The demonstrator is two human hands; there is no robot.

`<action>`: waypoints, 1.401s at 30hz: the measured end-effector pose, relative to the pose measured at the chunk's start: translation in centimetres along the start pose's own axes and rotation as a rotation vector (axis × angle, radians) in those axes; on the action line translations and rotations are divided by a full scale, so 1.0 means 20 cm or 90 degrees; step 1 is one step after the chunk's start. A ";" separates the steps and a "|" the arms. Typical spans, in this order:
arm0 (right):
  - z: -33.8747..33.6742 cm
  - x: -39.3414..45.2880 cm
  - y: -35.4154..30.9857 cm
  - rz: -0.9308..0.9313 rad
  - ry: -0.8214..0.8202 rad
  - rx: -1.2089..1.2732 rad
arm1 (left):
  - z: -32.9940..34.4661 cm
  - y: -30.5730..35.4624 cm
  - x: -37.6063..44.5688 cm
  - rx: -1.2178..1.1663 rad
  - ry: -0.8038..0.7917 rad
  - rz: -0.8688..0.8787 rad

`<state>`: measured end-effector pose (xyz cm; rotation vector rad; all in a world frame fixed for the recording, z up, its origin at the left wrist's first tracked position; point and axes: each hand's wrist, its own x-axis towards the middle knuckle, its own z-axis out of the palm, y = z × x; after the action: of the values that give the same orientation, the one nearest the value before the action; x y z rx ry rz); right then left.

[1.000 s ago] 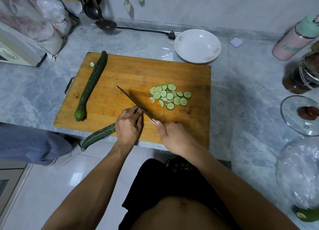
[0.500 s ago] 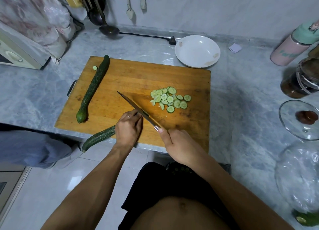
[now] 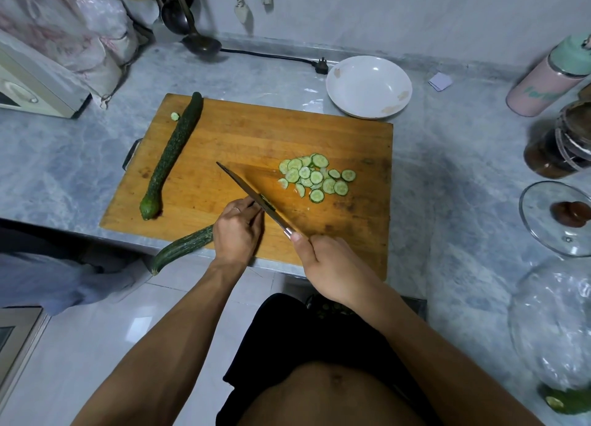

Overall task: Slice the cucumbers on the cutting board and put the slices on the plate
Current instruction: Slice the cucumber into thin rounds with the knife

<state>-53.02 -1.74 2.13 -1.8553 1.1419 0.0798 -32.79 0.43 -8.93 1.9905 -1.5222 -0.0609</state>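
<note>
1. The counter [image 3: 447, 176] is grey marble with pale veins, smooth and a little shiny.
2. The cutting board [image 3: 256, 137] is a wooden rectangle, orange-brown, with dark scratches and stains. It lies flat on the counter and its near edge reaches the counter's edge.
3. One whole cucumber [image 3: 174, 153] lies along the left side of the board. It is long, dark green and bumpy, with a paler rounded end toward the person.
4. A second cucumber [image 3: 182, 248], partly cut, lies across the near edge of the board and its uncut end hangs over the floor.
5. The plate [image 3: 369, 86] is white, round and shallow. It stands on the counter just beyond the far right corner of the board and no slices are in it.
6. The left hand [image 3: 238, 230] presses on the second cucumber with the fingers curled around it, the fingertips close to the blade.
7. The right hand [image 3: 329, 267] is closed around the handle of one knife [image 3: 252, 195]. The thin metal blade points away to the left and its edge is down on the cucumber.
8. The slices [image 3: 315, 177] make one loose heap right of the blade, about twenty thin round pieces, pale green inside with a dark rim.
9. One small cut end piece [image 3: 174, 116] lies beside the far end of the whole cucumber.
</note>
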 end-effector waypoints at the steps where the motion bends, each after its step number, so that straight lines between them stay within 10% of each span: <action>1: 0.01 0.01 0.00 0.000 0.002 0.001 | 0.00 0.00 0.00 0.000 0.000 -0.001; 42: 0.03 0.12 -0.02 0.001 0.025 0.026 | -0.01 -0.01 -0.01 0.013 -0.020 0.019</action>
<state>-51.15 -2.87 0.79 -1.8277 1.1636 0.0213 -32.58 0.63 -8.96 1.9908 -1.5782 -0.0636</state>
